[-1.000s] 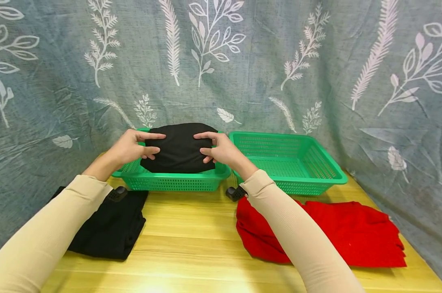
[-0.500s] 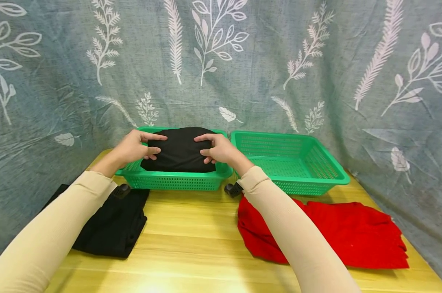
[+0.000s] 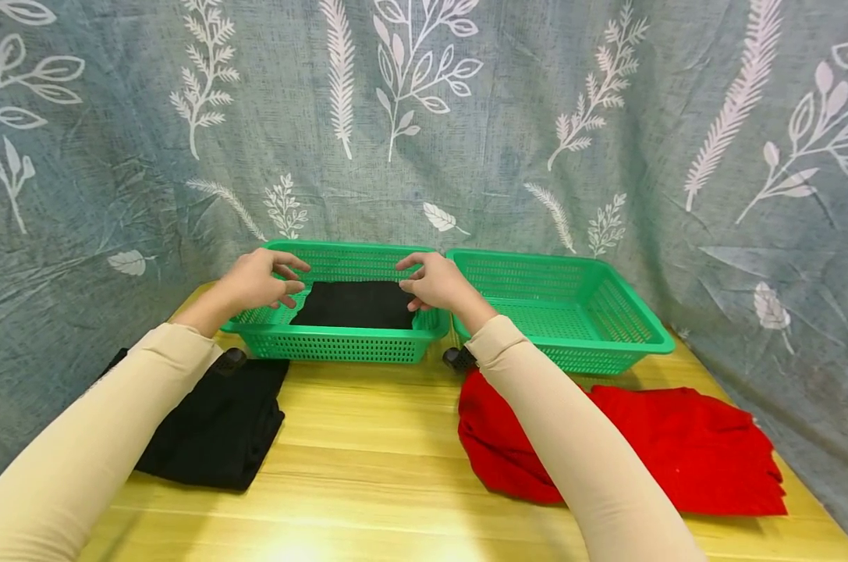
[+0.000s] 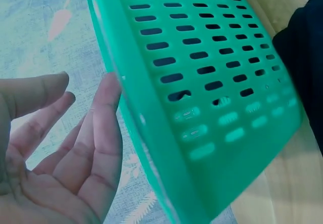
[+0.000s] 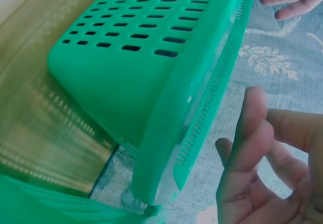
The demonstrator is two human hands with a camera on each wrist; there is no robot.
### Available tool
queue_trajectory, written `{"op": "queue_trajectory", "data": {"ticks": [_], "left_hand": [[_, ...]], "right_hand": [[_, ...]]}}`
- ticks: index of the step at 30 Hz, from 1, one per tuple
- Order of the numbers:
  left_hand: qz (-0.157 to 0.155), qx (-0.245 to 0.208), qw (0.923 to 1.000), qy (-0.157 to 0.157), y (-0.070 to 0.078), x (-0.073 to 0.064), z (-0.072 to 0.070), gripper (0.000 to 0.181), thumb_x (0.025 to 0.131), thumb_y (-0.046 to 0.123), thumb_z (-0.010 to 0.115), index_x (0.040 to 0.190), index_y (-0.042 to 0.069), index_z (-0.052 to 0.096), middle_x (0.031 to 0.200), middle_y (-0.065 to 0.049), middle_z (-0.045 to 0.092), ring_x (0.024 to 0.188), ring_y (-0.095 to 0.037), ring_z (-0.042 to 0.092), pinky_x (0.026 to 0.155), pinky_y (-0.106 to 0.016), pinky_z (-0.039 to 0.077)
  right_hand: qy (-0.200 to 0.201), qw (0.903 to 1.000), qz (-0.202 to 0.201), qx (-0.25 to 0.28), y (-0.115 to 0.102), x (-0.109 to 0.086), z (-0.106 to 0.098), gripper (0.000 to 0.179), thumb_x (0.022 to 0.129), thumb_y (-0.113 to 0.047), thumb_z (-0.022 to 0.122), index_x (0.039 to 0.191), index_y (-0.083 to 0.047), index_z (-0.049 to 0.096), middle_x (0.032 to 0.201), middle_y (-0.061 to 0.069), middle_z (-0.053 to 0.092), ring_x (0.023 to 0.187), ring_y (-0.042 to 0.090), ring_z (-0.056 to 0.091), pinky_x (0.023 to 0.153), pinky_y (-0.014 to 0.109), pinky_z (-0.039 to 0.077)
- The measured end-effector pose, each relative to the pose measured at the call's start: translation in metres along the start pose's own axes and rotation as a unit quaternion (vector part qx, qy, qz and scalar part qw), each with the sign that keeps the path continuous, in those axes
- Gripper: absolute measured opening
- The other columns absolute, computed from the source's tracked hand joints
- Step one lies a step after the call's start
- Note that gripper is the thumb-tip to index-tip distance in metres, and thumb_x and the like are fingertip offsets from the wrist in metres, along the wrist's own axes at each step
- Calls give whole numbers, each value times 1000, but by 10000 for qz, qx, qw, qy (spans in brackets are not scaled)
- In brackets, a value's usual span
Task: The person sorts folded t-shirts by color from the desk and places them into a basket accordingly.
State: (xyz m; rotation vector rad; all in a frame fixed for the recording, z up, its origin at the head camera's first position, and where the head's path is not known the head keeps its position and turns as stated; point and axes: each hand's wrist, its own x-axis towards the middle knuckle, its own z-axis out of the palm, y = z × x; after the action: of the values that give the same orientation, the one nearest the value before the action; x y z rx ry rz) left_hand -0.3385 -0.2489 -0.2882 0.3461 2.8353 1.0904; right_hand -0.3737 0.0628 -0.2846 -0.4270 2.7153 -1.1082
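Observation:
A black folded cloth (image 3: pixel 356 304) lies flat in the left green basket (image 3: pixel 332 344). Over that basket's left end hovers my left hand (image 3: pixel 258 279), its fingers loosely spread and nothing between them. My right hand (image 3: pixel 434 282) is above the basket's right end, also holding nothing, fingers slightly bent and apart. In the left wrist view the left hand (image 4: pixel 70 148) is close by the rim of the green basket (image 4: pixel 202 82). The right wrist view has the right hand (image 5: pixel 267 168) beside the basket wall (image 5: pixel 116 88), with a gap between them.
A second green basket (image 3: pixel 564 359) stands to the right, nothing in it. Black folded fabric (image 3: pixel 213 429) lies at the front left of the wooden table (image 3: pixel 360 468). Red fabric (image 3: pixel 690 453) lies at the front right, partly under the right forearm. A patterned curtain (image 3: pixel 424 125) hangs behind.
Both hands held the black cloth above the left basket and have let go of it. The cloth has dropped flat into the basket, and the hands have drawn slightly apart.

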Motion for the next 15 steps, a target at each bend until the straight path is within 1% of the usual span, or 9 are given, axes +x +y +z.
{"op": "queue_trajectory", "data": {"ticks": [1, 3, 6, 8, 10, 12, 13, 15], "left_hand": [[21, 8, 10000, -29, 0, -2, -1, 46, 108, 17, 66, 152, 8, 59, 147, -31, 61, 96, -25, 80, 73, -34, 62], [40, 28, 10000, -82, 1, -5, -4, 45, 109, 18, 66, 152, 9, 59, 147, -30, 61, 92, -20, 80, 73, -35, 61], [67, 103, 9998, -124, 0, -10, -9, 44, 109, 21, 65, 151, 11, 60, 144, -28, 62, 89, -17, 79, 72, -36, 60], [74, 167, 9997, -146, -1, -14, -12, 44, 109, 23, 66, 151, 11, 60, 143, -27, 63, 87, -16, 78, 71, -37, 59], [99, 236, 9995, -160, -2, -19, -15, 45, 109, 25, 66, 151, 11, 60, 142, -27, 63, 86, -17, 78, 68, -39, 57], [112, 298, 9993, -170, -2, -26, -17, 47, 109, 26, 66, 152, 11, 58, 142, -27, 63, 87, -19, 78, 66, -40, 56], [120, 339, 9992, -163, -3, -30, -19, 48, 108, 26, 66, 153, 11, 58, 142, -28, 63, 87, -21, 78, 67, -41, 56], [145, 446, 9988, -143, -5, -39, -23, 49, 108, 27, 66, 154, 10, 56, 142, -28, 63, 89, -24, 79, 68, -41, 56]], "right_hand": [[-27, 10000, -25, 9, 0, -1, 0, 41, 110, -18, 64, 150, -17, 60, 143, 17, 69, 66, 11, 72, 89, 46, 64], [-87, 9999, -98, -27, 0, -2, -1, 39, 110, -18, 64, 149, -16, 61, 140, 17, 71, 67, 12, 73, 85, 43, 64], [-179, 9995, -223, -142, -2, -6, 0, 38, 109, -20, 65, 147, -16, 63, 136, 17, 73, 68, 12, 74, 79, 39, 62], [-223, 9991, -305, -191, -4, -8, 1, 37, 109, -21, 65, 146, -17, 63, 134, 16, 75, 70, 13, 75, 79, 41, 61], [-236, 9985, -410, -256, -6, -12, 2, 37, 109, -21, 66, 146, -16, 64, 132, 17, 75, 71, 16, 76, 84, 47, 62], [-215, 9976, -546, -374, -8, -16, 4, 37, 109, -21, 66, 145, -16, 64, 126, 15, 77, 75, 20, 78, 86, 47, 61], [-212, 9967, -633, -454, -9, -18, 6, 36, 109, -21, 65, 145, -16, 64, 121, 15, 78, 76, 22, 78, 86, 46, 60], [-197, 9946, -813, -611, -10, -22, 9, 36, 109, -21, 65, 144, -15, 65, 109, 12, 80, 78, 26, 79, 82, 39, 59]]}}
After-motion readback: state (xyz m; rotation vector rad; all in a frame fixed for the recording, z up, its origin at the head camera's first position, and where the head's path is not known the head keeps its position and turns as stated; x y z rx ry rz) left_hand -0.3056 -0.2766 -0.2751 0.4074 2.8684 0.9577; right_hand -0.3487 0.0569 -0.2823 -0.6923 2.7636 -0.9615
